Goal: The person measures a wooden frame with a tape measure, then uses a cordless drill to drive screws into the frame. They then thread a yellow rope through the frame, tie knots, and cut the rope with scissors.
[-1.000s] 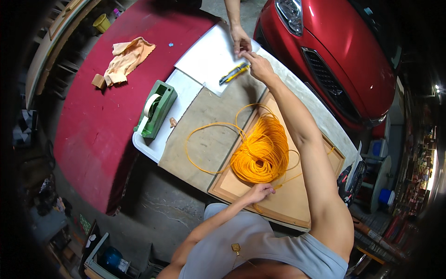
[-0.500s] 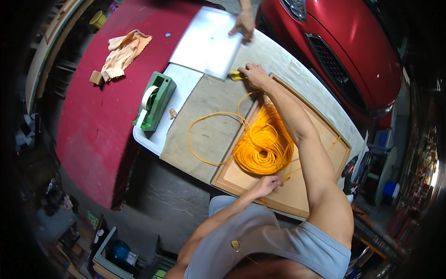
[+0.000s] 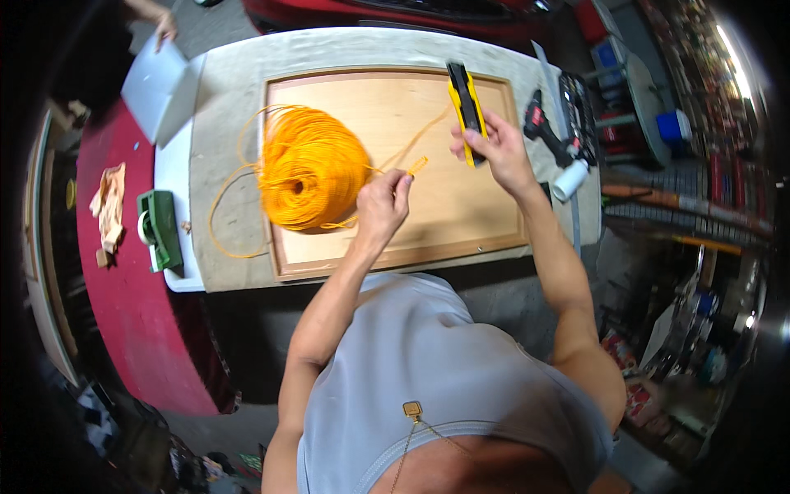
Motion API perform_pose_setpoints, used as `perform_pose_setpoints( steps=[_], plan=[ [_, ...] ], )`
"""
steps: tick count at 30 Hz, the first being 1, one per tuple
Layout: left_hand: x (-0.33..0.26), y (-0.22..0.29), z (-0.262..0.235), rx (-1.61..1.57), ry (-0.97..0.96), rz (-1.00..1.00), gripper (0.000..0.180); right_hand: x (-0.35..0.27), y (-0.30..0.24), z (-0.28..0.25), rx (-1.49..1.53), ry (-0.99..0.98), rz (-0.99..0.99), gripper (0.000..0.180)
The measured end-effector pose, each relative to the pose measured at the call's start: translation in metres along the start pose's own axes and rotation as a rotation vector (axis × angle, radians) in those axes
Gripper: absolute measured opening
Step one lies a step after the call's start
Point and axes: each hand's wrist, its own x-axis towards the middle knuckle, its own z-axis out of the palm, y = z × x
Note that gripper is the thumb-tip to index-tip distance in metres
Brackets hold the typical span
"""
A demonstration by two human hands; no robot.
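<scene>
My left hand (image 3: 384, 203) is closed on the end of an orange rope (image 3: 419, 166), which sticks out past the thumb and finger. My right hand (image 3: 500, 156) grips a yellow and black utility knife (image 3: 466, 103), held upright to the right of the rope end and apart from it. Whether its blade is out cannot be made out. Left of my left hand, a large coil of orange rope (image 3: 317, 165) lies on a wooden panel with a raised frame (image 3: 461, 222). A loose loop of rope hangs over the panel's left edge.
A cordless drill (image 3: 546, 128), a black case (image 3: 578, 115) and a white bottle (image 3: 570, 179) stand right of the panel. A green tape dispenser (image 3: 160, 230) sits at the left, near a peach cloth (image 3: 109, 202). Another person's hand (image 3: 166, 27) holds a whitish sheet (image 3: 159, 86) at the far left.
My right hand has lifted the utility knife off the table and brought it over the panel. My left hand has raised the rope end. The other person's whitish sheet is now tilted up. The view has turned.
</scene>
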Motion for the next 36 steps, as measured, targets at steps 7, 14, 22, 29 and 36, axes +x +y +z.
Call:
perform_pose_setpoints(
  steps=[7, 14, 22, 29, 36],
  plan=[
    [0.004, 0.067, 0.078, 0.246, -0.063, 0.356, 0.012, -0.147, 0.028, -0.092, -0.786, 0.379, -0.189, 0.027],
    [-0.004, 0.092, 0.131, 0.318, -0.124, 0.504, 0.013, -0.193, 0.023, -0.134, -1.343, 0.303, -0.407, 0.048],
    [-0.016, 0.104, 0.155, 0.390, -0.210, 0.529, 0.013, -0.185, 0.032, -0.153, -1.561, 0.243, -0.432, 0.040],
    [-0.012, 0.109, 0.177, 0.471, -0.209, 0.488, 0.020, -0.163, 0.050, -0.160, -1.773, 0.196, -0.211, 0.030],
    [-0.002, 0.109, 0.186, 0.464, -0.185, 0.461, 0.021, -0.142, 0.057, -0.181, -1.819, 0.203, -0.403, 0.028]
  ],
)
